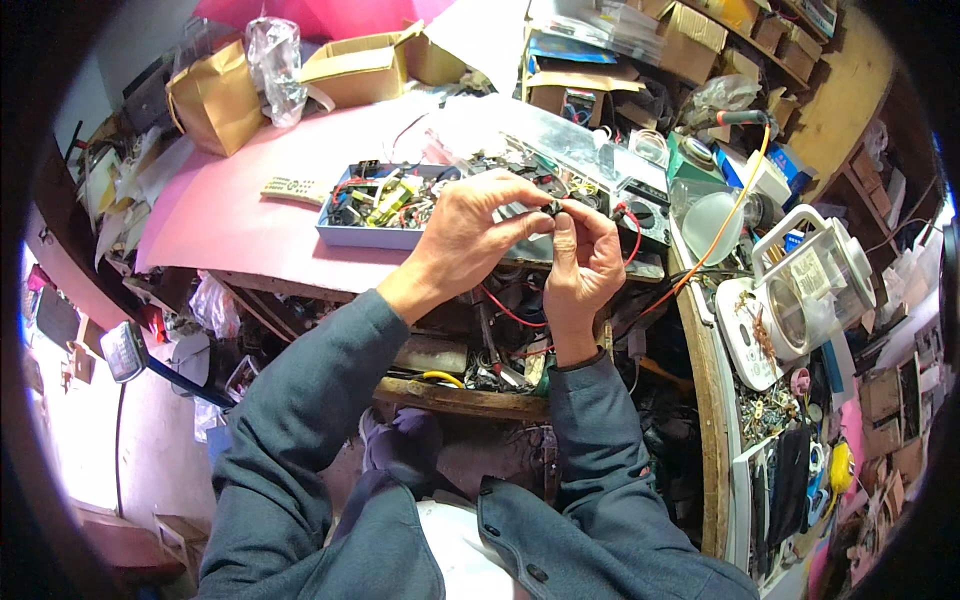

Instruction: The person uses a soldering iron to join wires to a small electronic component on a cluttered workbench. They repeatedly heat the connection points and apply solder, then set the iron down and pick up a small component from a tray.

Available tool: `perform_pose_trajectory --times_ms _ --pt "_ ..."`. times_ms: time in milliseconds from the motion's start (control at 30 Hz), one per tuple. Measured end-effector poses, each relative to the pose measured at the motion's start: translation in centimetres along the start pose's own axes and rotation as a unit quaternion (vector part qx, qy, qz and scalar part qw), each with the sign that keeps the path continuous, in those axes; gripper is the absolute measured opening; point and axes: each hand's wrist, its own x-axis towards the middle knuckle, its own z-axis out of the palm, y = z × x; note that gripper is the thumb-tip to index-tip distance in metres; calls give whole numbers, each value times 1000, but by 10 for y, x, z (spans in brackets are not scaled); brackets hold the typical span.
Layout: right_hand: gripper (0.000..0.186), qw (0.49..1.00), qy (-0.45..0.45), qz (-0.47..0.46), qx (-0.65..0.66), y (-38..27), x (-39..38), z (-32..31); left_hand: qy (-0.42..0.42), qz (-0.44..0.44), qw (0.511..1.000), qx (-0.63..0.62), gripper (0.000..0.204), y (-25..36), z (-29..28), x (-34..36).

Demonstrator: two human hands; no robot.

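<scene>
My left hand [465,232] and my right hand [582,268] meet above the near edge of the workbench. Pinched between the fingertips of both is a small dark part [552,208], too small and too covered by fingers to name. Left of my hands lies a shallow blue box [372,236] filled with loose wires and small electronic parts. Just right of my fingers sits a grey meter with a round dial [648,216], and a red lead [636,243] curves beside it. Clutter behind my fingers is partly hidden by them.
A remote control [291,188] lies on the pink bench cover [220,225]. Behind stand a brown paper bag [213,103] and a cardboard box [352,72]. At right are a clear jug [812,290], an orange cord [741,205] and a wooden edge [708,400]. An open drawer holds tools below.
</scene>
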Motion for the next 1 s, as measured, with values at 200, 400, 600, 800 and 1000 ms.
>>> perform_pose_trajectory --times_ms 200,400,600,800,1000 --pt "13 991 -100 10 83 -7 -16 8 21 -198 934 -296 21 9 -21 -51" --pt "8 986 -164 -7 -32 -6 -24 8 45 -335 785 -519 25 7 -45 -113" --pt "6 955 -213 -136 -154 5 -28 13 85 -378 754 -530 24 -24 -50 -159" --pt "13 884 -322 -277 -198 7 -35 26 42 -356 892 -275 23 -58 -43 -185" --pt "9 878 -323 -238 -261 19 -47 20 -12 -311 940 -141 21 -57 -38 -188"
